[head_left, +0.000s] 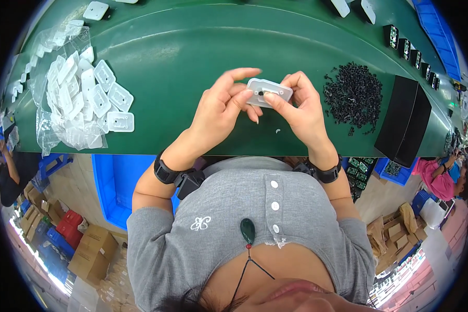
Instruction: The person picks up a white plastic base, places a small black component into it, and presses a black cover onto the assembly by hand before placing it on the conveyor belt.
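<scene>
Over the green tabletop, a white plastic cover [277, 89] with rounded corners is held between my two hands. My left hand [221, 104] grips its left end, with the thumb near the edge, the index finger lifted and other fingers beneath. A small black part [261, 93] sits on the cover's inner face beside a hole or post; which one, I cannot tell. My right hand [302, 106] holds the right end, thumb pressing on the inner face near that black part and fingers behind. To the right lies a heap of small black parts [352, 96].
On the left, many similar white covers [100, 100] spill from a clear plastic bag [47, 130]. A black box [404, 119] stands at the right edge. Black modules with green boards [404, 48] line the far right near a blue tray [438, 34]. A blue bin [109, 192] sits below the table.
</scene>
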A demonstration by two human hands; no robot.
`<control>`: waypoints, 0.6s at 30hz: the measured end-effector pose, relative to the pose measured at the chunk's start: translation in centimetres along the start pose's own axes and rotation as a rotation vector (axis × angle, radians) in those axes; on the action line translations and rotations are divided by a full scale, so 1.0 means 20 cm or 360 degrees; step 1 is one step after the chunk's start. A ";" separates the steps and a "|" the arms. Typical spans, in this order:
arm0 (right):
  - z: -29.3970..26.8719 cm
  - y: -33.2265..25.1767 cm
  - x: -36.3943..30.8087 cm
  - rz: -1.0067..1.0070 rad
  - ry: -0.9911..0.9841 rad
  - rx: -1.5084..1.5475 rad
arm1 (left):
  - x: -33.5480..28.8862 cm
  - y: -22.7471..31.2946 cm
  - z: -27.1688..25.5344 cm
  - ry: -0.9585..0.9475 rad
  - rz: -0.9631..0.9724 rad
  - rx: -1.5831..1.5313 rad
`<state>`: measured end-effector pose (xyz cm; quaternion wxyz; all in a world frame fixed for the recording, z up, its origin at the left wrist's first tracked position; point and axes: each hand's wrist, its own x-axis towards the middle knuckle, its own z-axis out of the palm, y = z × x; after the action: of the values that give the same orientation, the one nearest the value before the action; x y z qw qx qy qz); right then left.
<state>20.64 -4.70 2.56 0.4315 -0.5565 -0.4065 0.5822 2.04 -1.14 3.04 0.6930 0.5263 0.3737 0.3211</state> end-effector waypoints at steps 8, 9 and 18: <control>-0.17 -0.12 0.08 -0.0322 0.0170 -0.0182 | 0.17 -0.05 -0.09 0.0281 -0.0154 -0.0080; -0.25 -0.17 0.12 -0.0445 0.0397 -0.0361 | 0.19 -0.04 -0.10 0.0382 -0.0189 0.0149; -1.22 -0.47 0.67 -0.0234 0.1747 -0.2576 | 0.30 0.06 -0.17 0.0325 0.0409 0.1563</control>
<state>45.45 10.69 6.27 0.0838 -0.8510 -0.4594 -0.2405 2.11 5.95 2.52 0.2792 0.7973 0.4783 0.2401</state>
